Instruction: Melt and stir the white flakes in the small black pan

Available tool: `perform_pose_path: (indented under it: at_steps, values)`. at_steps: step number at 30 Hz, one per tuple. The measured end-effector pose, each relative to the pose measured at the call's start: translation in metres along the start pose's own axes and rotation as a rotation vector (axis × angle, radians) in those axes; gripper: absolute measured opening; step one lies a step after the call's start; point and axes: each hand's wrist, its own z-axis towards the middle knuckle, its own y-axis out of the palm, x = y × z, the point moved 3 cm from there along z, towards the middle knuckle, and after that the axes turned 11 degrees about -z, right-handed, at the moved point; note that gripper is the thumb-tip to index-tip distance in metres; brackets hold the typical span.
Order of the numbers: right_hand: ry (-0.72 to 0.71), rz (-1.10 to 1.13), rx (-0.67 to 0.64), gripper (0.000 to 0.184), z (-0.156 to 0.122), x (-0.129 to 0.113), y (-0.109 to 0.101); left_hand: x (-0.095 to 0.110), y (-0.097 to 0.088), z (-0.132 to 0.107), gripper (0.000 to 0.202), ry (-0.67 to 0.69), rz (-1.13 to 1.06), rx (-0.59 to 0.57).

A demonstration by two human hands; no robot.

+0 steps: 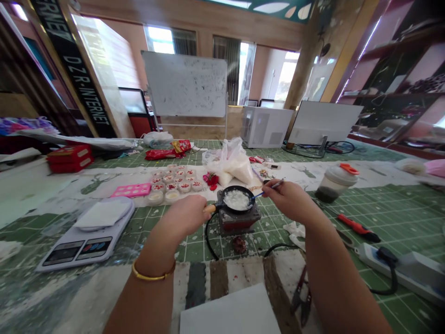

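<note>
My left hand (pixel 190 214) is closed round the wooden handle of a small black frying pan (pixel 225 191). The pan rests on a small dark red hot plate (pixel 239 223). White flakes or chunks (pixel 237 199) lie in the pan, partly spread over its bottom. My right hand (pixel 285 198) pinches a thin stirring stick (pixel 259 194), bluish near its tip, which reaches the pan's right rim. What the stick is exactly cannot be made out. Behind the pan stand a bag of white granules (pixel 239 169) and several small cups (pixel 179 178) with white filling and red bits on top.
A kitchen scale (pixel 74 250) bearing a white sheet and a pink mould (pixel 131 189) are on the left. To the right lie a shaker bottle (pixel 335 183), a red-handled tool (pixel 358 227), and a power strip (pixel 413 271). Scissors (pixel 301 297) and cables lie near my right forearm.
</note>
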Motion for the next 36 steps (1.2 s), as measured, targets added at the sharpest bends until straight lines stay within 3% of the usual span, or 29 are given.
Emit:
perform_pose_path:
  at_steps: [5,12,18,23,28,33,36]
  values:
    - [-0.175,0.113,-0.102,0.032,-0.009,-0.022,0.004,0.000,0.000,0.001,0.032,-0.009,-0.004,-0.013]
    - [-0.089,-0.026,0.039,0.029,-0.004,-0.027,0.003,0.000,0.000,0.001,0.031,0.013,-0.005,0.002]
    - [-0.292,0.094,-0.008,0.023,-0.010,-0.039,0.007,0.001,0.000,0.000,0.036,0.006,-0.010,0.006]
    - [-0.151,-0.085,0.043,0.025,-0.004,-0.031,0.010,0.000,0.000,0.000,0.037,0.015,0.006,0.016]
    - [-0.318,0.029,-0.001,0.024,-0.009,-0.041,0.011,0.000,0.001,0.000,0.043,0.016,0.002,0.019]
    - [-0.175,-0.069,0.050,0.024,-0.001,-0.038,0.018,0.002,-0.001,-0.002,0.041,0.010,-0.003,0.013]
    - [-0.239,-0.064,0.036,0.024,-0.006,-0.039,0.013,0.003,-0.001,-0.002,0.040,0.014,0.011,0.024]
